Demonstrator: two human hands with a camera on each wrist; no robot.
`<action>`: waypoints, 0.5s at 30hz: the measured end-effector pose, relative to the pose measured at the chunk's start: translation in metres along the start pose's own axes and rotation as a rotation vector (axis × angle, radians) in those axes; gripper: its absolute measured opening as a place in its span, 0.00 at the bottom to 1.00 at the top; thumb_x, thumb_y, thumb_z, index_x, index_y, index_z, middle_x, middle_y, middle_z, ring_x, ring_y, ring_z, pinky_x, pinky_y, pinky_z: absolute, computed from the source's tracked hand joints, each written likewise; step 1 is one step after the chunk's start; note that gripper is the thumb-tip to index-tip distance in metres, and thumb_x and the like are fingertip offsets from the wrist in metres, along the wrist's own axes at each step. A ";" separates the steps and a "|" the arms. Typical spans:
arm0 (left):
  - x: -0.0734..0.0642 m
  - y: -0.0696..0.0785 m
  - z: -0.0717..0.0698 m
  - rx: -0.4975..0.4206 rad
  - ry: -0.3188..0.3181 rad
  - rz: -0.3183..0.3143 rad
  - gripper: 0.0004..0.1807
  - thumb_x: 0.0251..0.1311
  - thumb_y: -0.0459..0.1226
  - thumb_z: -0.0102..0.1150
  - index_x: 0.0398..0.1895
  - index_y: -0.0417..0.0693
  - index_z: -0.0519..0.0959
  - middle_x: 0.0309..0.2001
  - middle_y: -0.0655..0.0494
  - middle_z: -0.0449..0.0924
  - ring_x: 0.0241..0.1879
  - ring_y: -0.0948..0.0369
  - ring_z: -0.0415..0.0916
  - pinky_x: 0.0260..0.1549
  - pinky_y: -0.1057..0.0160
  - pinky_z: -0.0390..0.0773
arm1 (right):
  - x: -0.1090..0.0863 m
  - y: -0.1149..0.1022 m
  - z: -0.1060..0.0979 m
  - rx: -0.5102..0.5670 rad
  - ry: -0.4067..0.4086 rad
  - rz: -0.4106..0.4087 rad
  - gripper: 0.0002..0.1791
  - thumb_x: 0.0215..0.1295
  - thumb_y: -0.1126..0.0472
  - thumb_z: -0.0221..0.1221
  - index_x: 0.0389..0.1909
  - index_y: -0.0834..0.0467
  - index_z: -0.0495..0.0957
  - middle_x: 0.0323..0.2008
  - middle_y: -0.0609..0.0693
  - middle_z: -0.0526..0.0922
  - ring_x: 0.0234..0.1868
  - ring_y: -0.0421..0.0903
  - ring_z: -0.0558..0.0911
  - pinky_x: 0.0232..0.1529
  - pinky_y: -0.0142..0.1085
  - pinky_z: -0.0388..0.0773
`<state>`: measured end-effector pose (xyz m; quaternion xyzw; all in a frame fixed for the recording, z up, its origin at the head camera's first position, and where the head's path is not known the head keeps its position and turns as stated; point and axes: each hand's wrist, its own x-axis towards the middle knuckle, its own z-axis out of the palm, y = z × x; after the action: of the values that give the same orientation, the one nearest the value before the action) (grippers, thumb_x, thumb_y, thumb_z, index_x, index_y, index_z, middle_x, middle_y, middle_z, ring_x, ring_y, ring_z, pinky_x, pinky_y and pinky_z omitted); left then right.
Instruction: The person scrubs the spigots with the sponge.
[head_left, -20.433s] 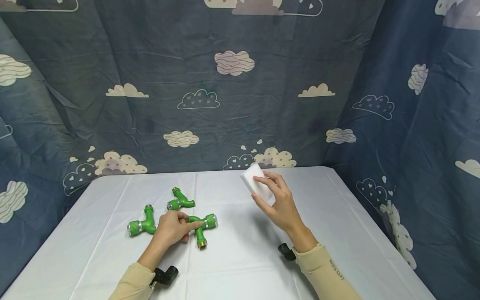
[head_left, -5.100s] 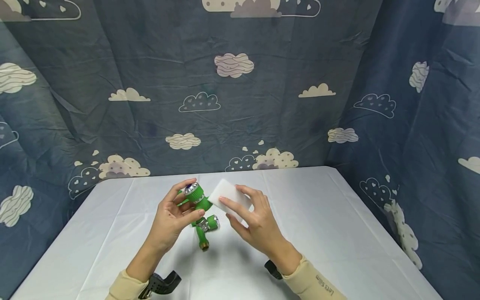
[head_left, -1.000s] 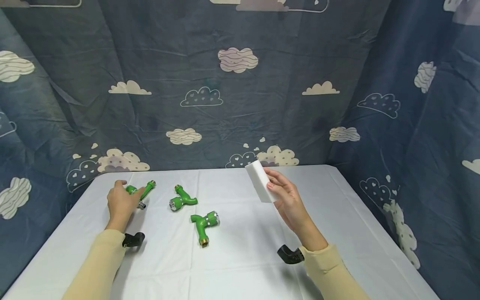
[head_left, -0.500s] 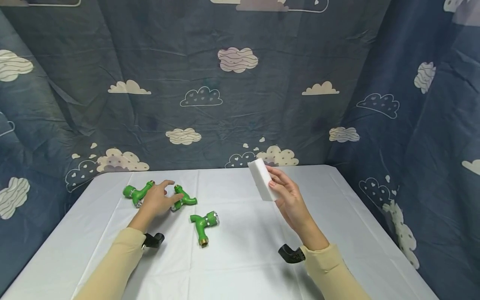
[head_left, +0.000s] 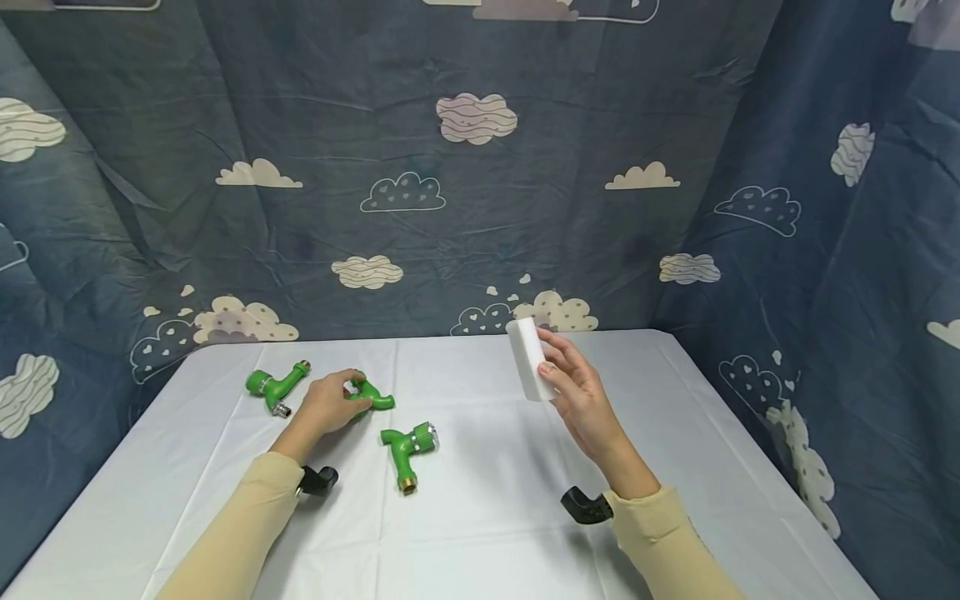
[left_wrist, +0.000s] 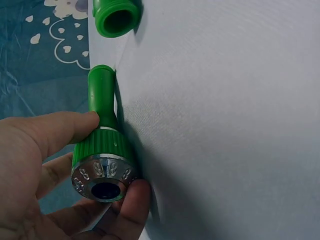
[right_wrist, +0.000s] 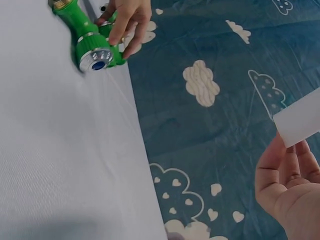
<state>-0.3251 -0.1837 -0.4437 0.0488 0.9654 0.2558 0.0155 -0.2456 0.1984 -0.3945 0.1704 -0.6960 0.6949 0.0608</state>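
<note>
grips the middle tap in the left hand, thumb on one side of the ribbed green knob, fingers curled round the other. in the left wrist view, shows the knob's chrome rim and dark round centre turned to the camera. covers part of this tap from above; cannot tell about a lift off the tabletop.

holds the white block in the right hand, pinched between thumb and fingers, raised above the right part of the tabletop, tilted, one narrow side turned to the head camera.

has the left tap lying on the far left part of the tabletop, near the left hand but apart from it, knob to the left, threaded end to the far right, chrome end toward the near side. has the near tap lying between the hands and closer to the body, touching neither, chrome knob face to the right, brass end pointing nearer.

wears pale beige sleeves, with a black mount at each wrist. faces a dark blue curtain printed with pale clouds, hanging behind the tabletop and along both sides.
</note>
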 end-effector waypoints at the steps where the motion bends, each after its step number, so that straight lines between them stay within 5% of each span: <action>1: 0.000 0.000 0.000 0.002 0.000 0.005 0.26 0.69 0.43 0.69 0.67 0.42 0.79 0.52 0.36 0.85 0.52 0.42 0.82 0.50 0.40 0.84 | 0.000 0.001 -0.001 -0.001 -0.004 0.002 0.30 0.83 0.62 0.51 0.82 0.50 0.62 0.70 0.57 0.73 0.64 0.56 0.73 0.58 0.46 0.80; 15: 0.000 0.000 -0.001 -0.075 0.078 0.051 0.20 0.72 0.40 0.65 0.64 0.44 0.85 0.55 0.34 0.87 0.53 0.41 0.84 0.52 0.39 0.84 | 0.000 0.011 -0.008 -0.057 -0.020 0.044 0.33 0.84 0.62 0.52 0.85 0.46 0.59 0.70 0.62 0.70 0.66 0.57 0.72 0.61 0.53 0.80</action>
<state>-0.3254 -0.1841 -0.4428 0.0629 0.9534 0.2937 -0.0270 -0.2500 0.2065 -0.4050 0.1599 -0.7197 0.6742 0.0433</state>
